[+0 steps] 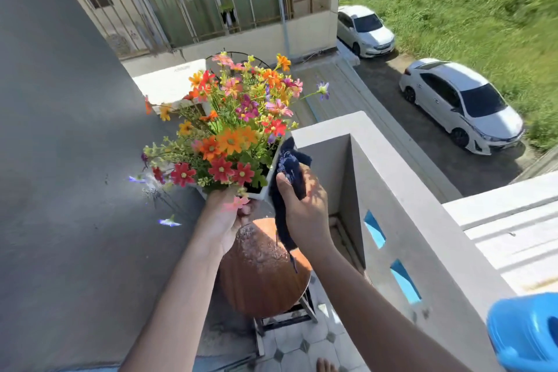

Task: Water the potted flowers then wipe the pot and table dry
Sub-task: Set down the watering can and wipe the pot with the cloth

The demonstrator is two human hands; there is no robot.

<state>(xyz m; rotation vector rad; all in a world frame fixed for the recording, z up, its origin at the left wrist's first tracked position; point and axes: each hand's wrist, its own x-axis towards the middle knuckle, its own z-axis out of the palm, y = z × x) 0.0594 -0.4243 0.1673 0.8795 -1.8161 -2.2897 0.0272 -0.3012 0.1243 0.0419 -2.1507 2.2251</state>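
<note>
fingers [287, 190] of the right hand [305, 208] pinch a dark blue cloth [290, 166] against a white square pot [271, 181] of colourful flowers [229, 130], gripped underneath by the left hand [225, 220] above a wet round wooden worktop [262, 281].

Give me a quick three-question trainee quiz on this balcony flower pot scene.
1. True or false: the white pot stands on the round wooden table.
2. Which hand presses the dark cloth against the pot?
3. The tabletop is: A dry, B wet, C covered by the cloth.

Key: 1 false, the left hand holds it lifted above the table. 2 the right hand. 3 B.
</note>
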